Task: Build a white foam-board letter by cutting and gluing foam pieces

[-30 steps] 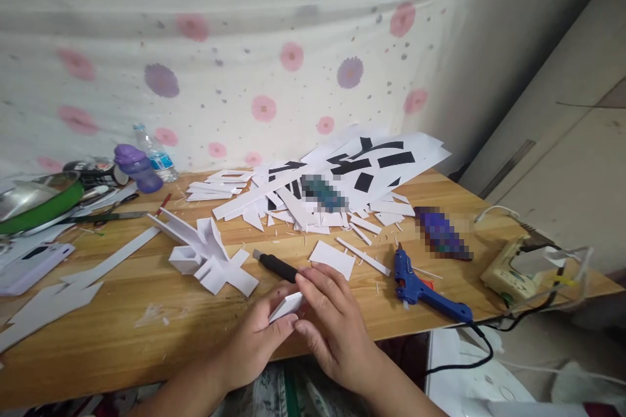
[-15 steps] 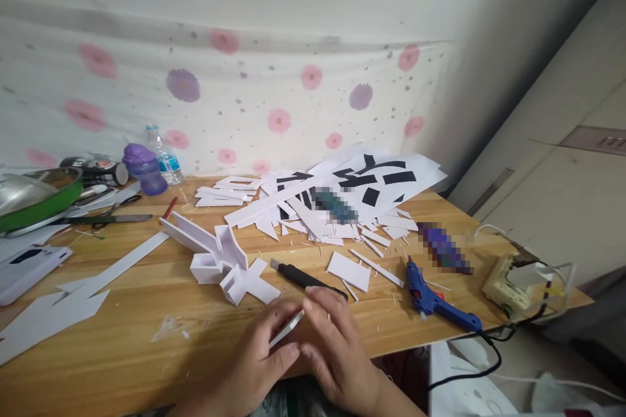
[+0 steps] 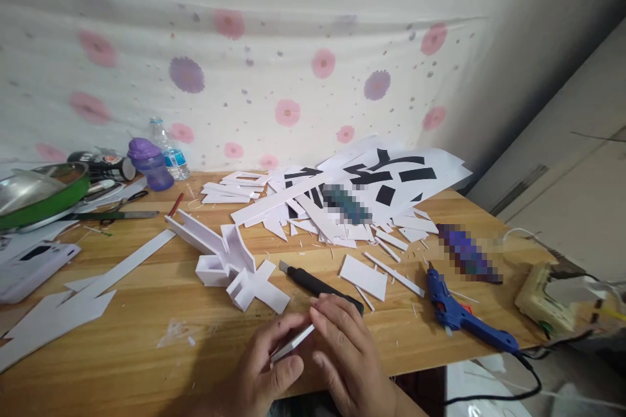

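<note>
Low at the front of the table, my left hand [image 3: 267, 365] is closed around a small white foam board piece [image 3: 294, 343], thumb on the near side. My right hand [image 3: 349, 355] has its fingertips resting on the far end of the same piece, its thumb held below. Much of the piece is hidden by the fingers. A black utility knife [image 3: 317, 285] lies just beyond my right hand, blade tip out. To its left stands a white foam board assembly [image 3: 229, 264] of joined walls, some curved.
A blue glue gun [image 3: 460, 313] lies at the right by a power strip [image 3: 545, 300]. White offcuts and printed sheets [image 3: 415, 172] are heaped behind. At left are a phone [image 3: 34, 270], a green pan [image 3: 73, 189], a steel ruler [image 3: 117, 215] and bottles [image 3: 151, 166].
The head view has turned slightly left, so the table things sit further right. My hands stay together on the foam board piece, with a little more of its edge showing.
</note>
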`<state>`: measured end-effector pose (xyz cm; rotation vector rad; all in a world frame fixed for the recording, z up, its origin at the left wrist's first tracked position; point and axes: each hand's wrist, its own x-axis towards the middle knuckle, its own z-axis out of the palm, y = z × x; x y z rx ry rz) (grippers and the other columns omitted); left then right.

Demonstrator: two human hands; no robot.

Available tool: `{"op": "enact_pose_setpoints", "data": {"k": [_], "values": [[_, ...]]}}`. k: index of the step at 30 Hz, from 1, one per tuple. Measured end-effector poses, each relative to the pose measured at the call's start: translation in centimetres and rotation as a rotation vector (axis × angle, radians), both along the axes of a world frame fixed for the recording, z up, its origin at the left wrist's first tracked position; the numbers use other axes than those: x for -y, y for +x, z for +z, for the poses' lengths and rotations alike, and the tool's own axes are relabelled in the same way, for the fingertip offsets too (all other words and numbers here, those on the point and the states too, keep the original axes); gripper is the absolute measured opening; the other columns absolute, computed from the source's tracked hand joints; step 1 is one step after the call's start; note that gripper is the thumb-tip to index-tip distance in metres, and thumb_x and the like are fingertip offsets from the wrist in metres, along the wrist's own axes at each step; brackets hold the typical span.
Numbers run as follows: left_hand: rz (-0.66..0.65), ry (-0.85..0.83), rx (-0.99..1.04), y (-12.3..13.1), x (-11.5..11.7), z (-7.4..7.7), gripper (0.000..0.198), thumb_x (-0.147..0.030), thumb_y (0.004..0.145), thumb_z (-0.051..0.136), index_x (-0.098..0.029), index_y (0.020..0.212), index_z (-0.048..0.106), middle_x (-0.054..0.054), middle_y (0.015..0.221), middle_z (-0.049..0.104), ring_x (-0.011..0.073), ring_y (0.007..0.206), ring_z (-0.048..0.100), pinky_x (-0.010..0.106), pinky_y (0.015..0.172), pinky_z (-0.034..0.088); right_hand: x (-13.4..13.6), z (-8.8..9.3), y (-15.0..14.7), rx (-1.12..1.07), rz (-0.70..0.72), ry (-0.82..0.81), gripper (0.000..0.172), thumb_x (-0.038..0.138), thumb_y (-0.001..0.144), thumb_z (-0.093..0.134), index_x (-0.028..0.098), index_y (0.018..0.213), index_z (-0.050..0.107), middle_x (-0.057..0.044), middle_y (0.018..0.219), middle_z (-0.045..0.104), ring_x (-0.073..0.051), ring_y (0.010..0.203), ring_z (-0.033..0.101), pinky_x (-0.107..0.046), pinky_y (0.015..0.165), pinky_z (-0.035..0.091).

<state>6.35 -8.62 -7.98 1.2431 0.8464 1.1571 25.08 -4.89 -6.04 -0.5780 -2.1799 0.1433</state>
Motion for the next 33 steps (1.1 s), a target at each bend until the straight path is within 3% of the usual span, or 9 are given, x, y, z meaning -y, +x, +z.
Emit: {"op": "enact_pose_setpoints", "data": {"k": [5, 8, 13, 20, 26, 30, 33], "values": [[0.090, 0.018, -0.054, -0.1, -0.1, 0.2, 0.042, -0.050, 0.085, 0.055, -0.026, 0.118, 0.063, 0.006, 0.100, 0.065, 0.0194, 0.085, 0.059, 0.030, 0.081, 0.049, -0.2, 0.1, -0.1, -0.025, -0.008, -0.021, 0.056, 0.009, 0.084, 0.047, 0.015, 0.139, 0.038, -0.014, 0.120, 0.060, -0.024, 0.114, 0.052, -0.043, 0.092, 0.050], [0.070, 0.043, -0.028, 0.1, -0.2, 0.4, 0.045, -0.052, 0.087, 0.050, -0.021, 0.117, 0.062, 0.006, 0.085, 0.063, 0.0161, 0.073, 0.055, 0.027, 0.070, 0.048, -0.3, 0.1, -0.2, -0.061, -0.024, -0.078, 0.051, 0.008, 0.085, 0.048, 0.017, 0.135, 0.043, -0.013, 0.114, 0.061, -0.023, 0.107, 0.055, -0.040, 0.088, 0.052], [0.085, 0.023, 0.108, 0.6, -0.7, 0.1, 0.045, -0.051, 0.092, 0.042, -0.017, 0.117, 0.058, 0.008, 0.092, 0.063, 0.0154, 0.072, 0.053, 0.029, 0.069, 0.045, -0.4, -0.1, -0.4, -0.158, -0.044, -0.167, 0.035, 0.006, 0.085, 0.049, 0.021, 0.116, 0.057, -0.009, 0.100, 0.062, -0.019, 0.094, 0.059, -0.034, 0.077, 0.054], [0.141, 0.002, 0.185, 0.7, -1.1, 0.0, 0.052, -0.057, 0.087, 0.048, -0.015, 0.117, 0.056, 0.007, 0.088, 0.060, 0.0168, 0.075, 0.055, 0.029, 0.068, 0.047, -1.2, 0.1, -1.2, -0.219, -0.074, -0.197, 0.042, 0.013, 0.087, 0.052, 0.025, 0.128, 0.051, -0.009, 0.103, 0.060, -0.020, 0.095, 0.061, -0.034, 0.076, 0.055], [0.117, -0.112, 0.302, 0.9, -1.2, 0.5, 0.055, -0.059, 0.089, 0.041, -0.012, 0.112, 0.057, 0.007, 0.077, 0.064, 0.0181, 0.071, 0.060, 0.029, 0.063, 0.048, -1.8, 0.6, -2.1, -0.192, -0.004, -0.261, 0.044, 0.014, 0.088, 0.053, 0.024, 0.131, 0.050, -0.010, 0.105, 0.060, -0.019, 0.095, 0.061, -0.033, 0.077, 0.055], [0.090, -0.218, 0.359, 1.0, -1.4, 1.0, 0.056, -0.062, 0.086, 0.046, -0.010, 0.098, 0.060, 0.010, 0.077, 0.068, 0.0192, 0.063, 0.064, 0.028, 0.054, 0.050, -1.9, 0.5, -2.5, -0.246, 0.048, -0.294, 0.039, 0.011, 0.088, 0.052, 0.024, 0.124, 0.056, -0.005, 0.089, 0.064, -0.016, 0.081, 0.063, -0.030, 0.069, 0.054], [0.073, -0.301, 0.362, 1.0, -1.4, 1.6, 0.056, -0.064, 0.081, 0.051, -0.009, 0.092, 0.059, 0.011, 0.075, 0.069, 0.0186, 0.051, 0.063, 0.027, 0.044, 0.048, -1.8, 0.4, -2.7, -0.295, 0.068, -0.423, 0.029, 0.015, 0.088, 0.055, 0.023, 0.115, 0.062, -0.001, 0.077, 0.064, -0.013, 0.070, 0.062, -0.026, 0.063, 0.053]]}}
